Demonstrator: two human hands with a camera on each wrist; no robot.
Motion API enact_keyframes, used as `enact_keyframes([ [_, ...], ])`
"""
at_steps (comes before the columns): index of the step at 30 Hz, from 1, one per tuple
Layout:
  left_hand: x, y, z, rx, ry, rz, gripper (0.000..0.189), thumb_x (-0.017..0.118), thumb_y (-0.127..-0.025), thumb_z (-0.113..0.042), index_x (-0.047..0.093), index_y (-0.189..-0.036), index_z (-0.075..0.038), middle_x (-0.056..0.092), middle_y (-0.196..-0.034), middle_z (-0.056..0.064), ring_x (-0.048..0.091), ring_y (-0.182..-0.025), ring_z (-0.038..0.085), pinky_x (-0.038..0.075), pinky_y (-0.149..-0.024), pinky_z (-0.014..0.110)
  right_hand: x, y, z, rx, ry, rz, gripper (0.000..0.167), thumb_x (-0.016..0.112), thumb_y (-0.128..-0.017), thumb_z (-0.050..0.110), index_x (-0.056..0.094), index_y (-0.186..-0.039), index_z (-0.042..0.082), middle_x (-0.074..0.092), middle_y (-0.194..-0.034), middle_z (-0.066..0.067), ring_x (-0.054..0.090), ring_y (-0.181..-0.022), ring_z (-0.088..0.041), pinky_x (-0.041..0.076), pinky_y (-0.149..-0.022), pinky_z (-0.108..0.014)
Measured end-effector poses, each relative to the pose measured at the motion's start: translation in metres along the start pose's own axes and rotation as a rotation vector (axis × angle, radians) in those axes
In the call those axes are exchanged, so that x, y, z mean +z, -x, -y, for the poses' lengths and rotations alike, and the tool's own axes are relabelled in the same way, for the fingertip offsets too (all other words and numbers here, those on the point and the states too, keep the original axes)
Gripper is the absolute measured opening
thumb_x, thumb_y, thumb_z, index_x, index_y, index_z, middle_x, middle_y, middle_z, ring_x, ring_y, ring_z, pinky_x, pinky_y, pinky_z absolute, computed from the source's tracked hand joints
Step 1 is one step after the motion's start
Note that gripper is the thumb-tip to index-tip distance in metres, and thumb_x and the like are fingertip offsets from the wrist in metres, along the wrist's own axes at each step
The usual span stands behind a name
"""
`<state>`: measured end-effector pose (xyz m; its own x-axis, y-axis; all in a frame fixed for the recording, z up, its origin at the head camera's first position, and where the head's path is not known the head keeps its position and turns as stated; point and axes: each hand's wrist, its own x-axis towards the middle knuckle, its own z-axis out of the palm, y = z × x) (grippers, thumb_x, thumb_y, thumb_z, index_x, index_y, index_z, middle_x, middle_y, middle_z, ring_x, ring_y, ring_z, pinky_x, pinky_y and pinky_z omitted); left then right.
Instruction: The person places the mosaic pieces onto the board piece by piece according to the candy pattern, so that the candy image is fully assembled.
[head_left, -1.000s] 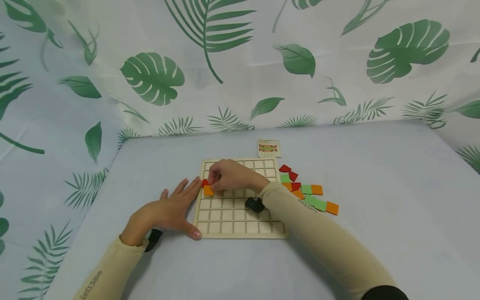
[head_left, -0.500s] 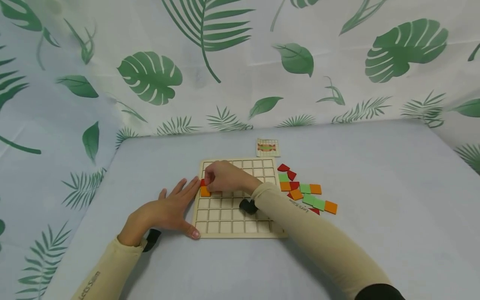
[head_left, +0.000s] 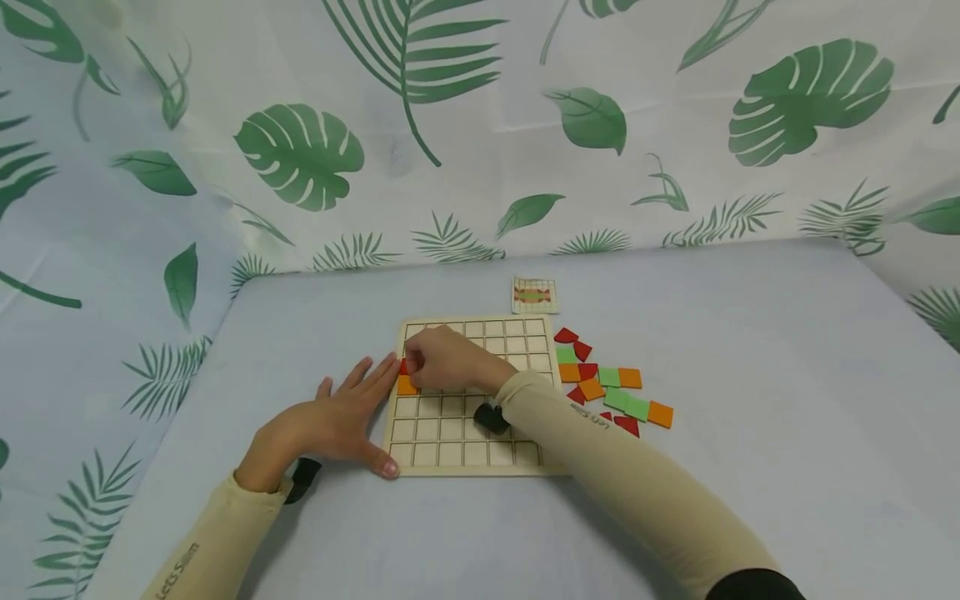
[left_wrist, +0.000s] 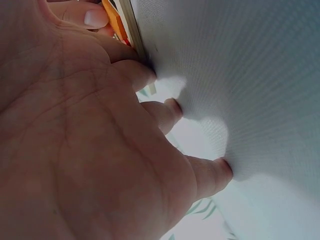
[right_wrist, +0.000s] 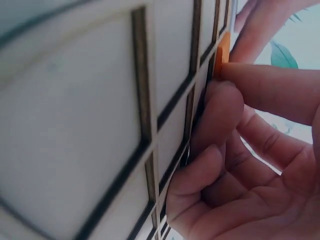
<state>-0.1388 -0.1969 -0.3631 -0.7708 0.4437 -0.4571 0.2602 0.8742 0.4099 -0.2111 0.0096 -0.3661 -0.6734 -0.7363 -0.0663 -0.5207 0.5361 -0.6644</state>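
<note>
A wooden grid board lies on the table. On its left column, an orange square tile sits just below a red tile, which is partly hidden by my right hand. That hand has its fingers curled, with thumb and index finger at the orange tile in the right wrist view. My left hand is spread along the board's left edge, thumb at the near corner and index fingertip close to the red tile. In the left wrist view, fingertips of the left hand rest on the table cloth.
Several loose tiles in red, green and orange lie right of the board. Behind it is a small pattern card. A leaf-print cloth hangs behind the table.
My right hand has moved slightly left and the orange tile has shifted left with it, into the edge column below the red tile. The left hand stays in place.
</note>
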Motion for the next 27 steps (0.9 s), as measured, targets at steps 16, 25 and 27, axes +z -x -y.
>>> enact_keyframes([
  [16,0.003,-0.003,-0.002,-0.008,-0.003,0.006,0.145,0.095,-0.075,-0.056,0.000,-0.172,-0.007,-0.004,-0.180,0.013,-0.009,-0.163,0.042,-0.001,-0.116,0.082,-0.016,0.027,-0.012,-0.017,-0.177,0.111,0.005,0.069,-0.103,0.013,0.071,-0.105,0.008,0.069,-0.099,0.001,0.062,-0.089,-0.014,0.052,-0.083,-0.027],
  [25,0.002,-0.001,-0.001,-0.013,-0.010,-0.001,0.146,0.095,-0.074,-0.058,0.001,-0.172,-0.006,-0.005,-0.180,0.011,-0.009,-0.162,0.044,-0.001,-0.115,0.083,-0.020,0.067,-0.016,-0.045,-0.293,0.156,0.038,0.068,-0.105,0.024,0.066,-0.137,0.004,0.068,-0.132,-0.003,0.061,-0.117,-0.018,0.049,-0.106,-0.034],
  [27,0.003,-0.001,-0.001,-0.012,-0.012,-0.002,0.146,0.095,-0.074,-0.058,0.001,-0.172,-0.006,-0.005,-0.180,0.011,-0.009,-0.162,0.043,-0.002,-0.115,0.083,-0.019,0.073,-0.015,-0.049,-0.278,0.159,0.042,0.067,-0.105,0.027,0.065,-0.142,0.006,0.066,-0.139,-0.004,0.060,-0.123,-0.020,0.047,-0.110,-0.037],
])
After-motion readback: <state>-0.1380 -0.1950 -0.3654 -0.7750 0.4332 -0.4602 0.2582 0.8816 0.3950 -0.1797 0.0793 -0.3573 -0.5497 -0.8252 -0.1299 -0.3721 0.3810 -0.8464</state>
